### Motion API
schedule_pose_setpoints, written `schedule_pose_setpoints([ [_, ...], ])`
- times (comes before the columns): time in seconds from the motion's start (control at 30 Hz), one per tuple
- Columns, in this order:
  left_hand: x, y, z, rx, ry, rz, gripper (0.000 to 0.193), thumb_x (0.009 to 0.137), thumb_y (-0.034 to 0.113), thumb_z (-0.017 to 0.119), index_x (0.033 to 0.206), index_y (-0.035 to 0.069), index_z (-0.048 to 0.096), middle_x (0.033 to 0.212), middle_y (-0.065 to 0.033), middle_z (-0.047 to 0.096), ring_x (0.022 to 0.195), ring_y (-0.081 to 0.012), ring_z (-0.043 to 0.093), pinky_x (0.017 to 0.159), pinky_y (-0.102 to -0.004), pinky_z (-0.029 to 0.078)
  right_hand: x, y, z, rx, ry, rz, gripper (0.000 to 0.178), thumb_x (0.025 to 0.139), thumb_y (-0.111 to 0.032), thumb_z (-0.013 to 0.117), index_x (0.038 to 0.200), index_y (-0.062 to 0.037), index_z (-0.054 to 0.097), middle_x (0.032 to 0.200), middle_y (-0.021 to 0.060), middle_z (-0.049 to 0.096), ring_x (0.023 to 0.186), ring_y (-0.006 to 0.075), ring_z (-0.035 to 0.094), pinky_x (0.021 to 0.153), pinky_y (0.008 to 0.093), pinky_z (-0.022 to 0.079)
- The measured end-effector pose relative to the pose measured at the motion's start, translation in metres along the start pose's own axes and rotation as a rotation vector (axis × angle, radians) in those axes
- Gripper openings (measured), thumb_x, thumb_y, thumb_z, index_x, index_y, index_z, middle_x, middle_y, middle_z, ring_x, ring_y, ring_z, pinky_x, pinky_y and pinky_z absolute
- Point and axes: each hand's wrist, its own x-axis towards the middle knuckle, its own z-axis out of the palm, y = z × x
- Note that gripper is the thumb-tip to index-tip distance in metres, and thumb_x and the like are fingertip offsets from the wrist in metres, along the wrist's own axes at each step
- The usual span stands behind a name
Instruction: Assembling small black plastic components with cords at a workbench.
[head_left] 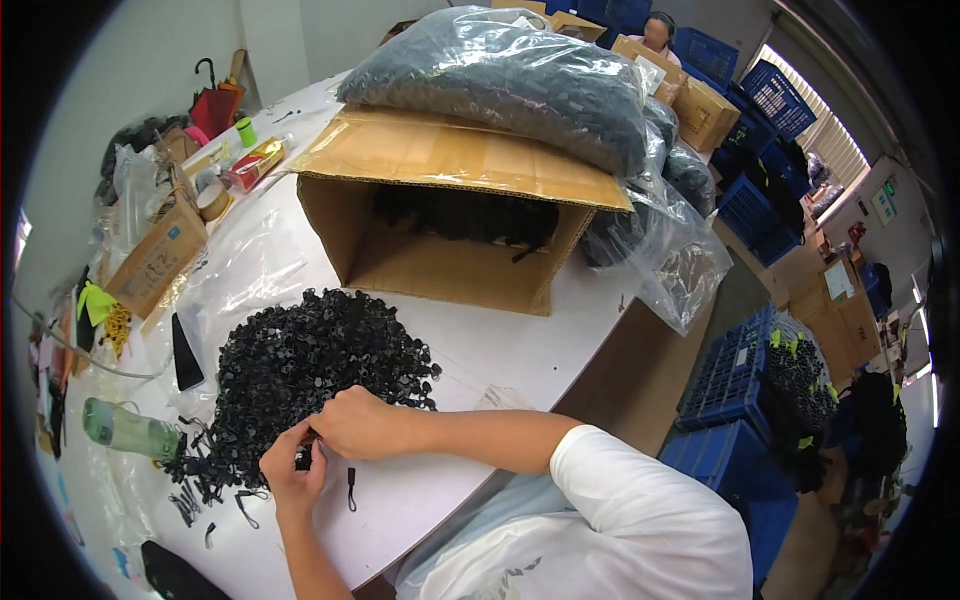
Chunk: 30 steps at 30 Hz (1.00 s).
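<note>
A heap of small black plastic pieces (pixel 310 350) covers the white table (pixel 480 370) in front of me. At its near edge my left hand (pixel 293 472) and my right hand (pixel 362 422) meet, fingers pinched together. A small black plastic piece (pixel 303 458) shows in the fingers of my left hand. What my right fingertips grip is hidden by the hand. Beside my hands lies a black zipper pull with a cord loop (pixel 351 490). More loose corded pulls (pixel 248 508) lie to the left of my left wrist.
An open cardboard box (pixel 440 275) lies on its side beyond the heap, dark items inside. On it rests a big clear bag of dark parts (pixel 490 85). A green bottle (pixel 130 430) and a black phone (pixel 186 352) are at left. Blue crates (pixel 730 370) stand right.
</note>
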Motion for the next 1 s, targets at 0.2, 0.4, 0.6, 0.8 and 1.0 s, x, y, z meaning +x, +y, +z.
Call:
schedule_pose_setpoints([
  [0.2, -0.003, -0.008, -0.006, 0.099, 0.199, -0.172, 0.004, 0.084, -0.001, 0.061, 0.088, -0.002, 0.062, 0.075, -0.0096, 0.061, 0.062, -0.0168, 0.058, 0.058, -0.0268, 0.045, 0.000, -0.005, -0.001, 0.019, 0.100, -0.004, 0.018, 0.081, -0.020, 0.062, 0.076, -0.0022, 0.060, 0.063, 0.0167, 0.063, 0.061, 0.0358, 0.064, 0.056, 0.0453, 0.051],
  [0.4, 0.000, 0.005, 0.008, -0.830, 0.145, -0.308, 0.007, 0.083, 0.002, 0.067, 0.080, 0.001, 0.060, 0.081, -0.0026, 0.050, 0.079, -0.0105, 0.047, 0.062, -0.0222, 0.039, 0.000, -0.002, 0.000, 0.082, 0.151, 0.026, 0.020, 0.071, -0.028, 0.067, 0.069, -0.0083, 0.065, 0.066, 0.0146, 0.065, 0.063, 0.0346, 0.066, 0.060, 0.0457, 0.053],
  [0.6, -0.001, 0.006, 0.002, -0.060, 0.440, 0.049, 0.018, 0.069, -0.009, 0.076, 0.081, 0.002, 0.067, 0.075, -0.0043, 0.050, 0.061, -0.0126, 0.049, 0.051, -0.0242, 0.041, 0.003, -0.007, -0.010, 0.625, 0.053, 0.037, 0.021, 0.083, -0.015, 0.064, 0.069, 0.0007, 0.061, 0.052, 0.0146, 0.053, 0.043, 0.0243, 0.051, 0.047, 0.0348, 0.041],
  [0.8, 0.005, -0.007, -0.015, -0.052, 0.181, 0.120, 0.005, 0.079, -0.001, 0.068, 0.082, 0.002, 0.065, 0.068, -0.0087, 0.054, 0.055, -0.0222, 0.052, 0.049, -0.0320, 0.040, 0.004, -0.010, -0.006, 0.579, 0.086, 0.041, 0.019, 0.084, -0.009, 0.062, 0.069, 0.0012, 0.059, 0.051, 0.0069, 0.046, 0.043, 0.0111, 0.041, 0.043, 0.0291, 0.033],
  [1.0, 0.003, -0.016, -0.033, -0.184, -0.155, -0.015, 0.022, 0.087, 0.010, 0.061, 0.069, 0.000, 0.054, 0.055, -0.0097, 0.047, 0.045, -0.0217, 0.044, 0.045, -0.0323, 0.033, 0.006, -0.001, -0.008, 0.418, 0.062, -0.180, 0.019, 0.082, -0.009, 0.064, 0.067, -0.0011, 0.056, 0.051, 0.0090, 0.046, 0.041, 0.0212, 0.043, 0.043, 0.0316, 0.034],
])
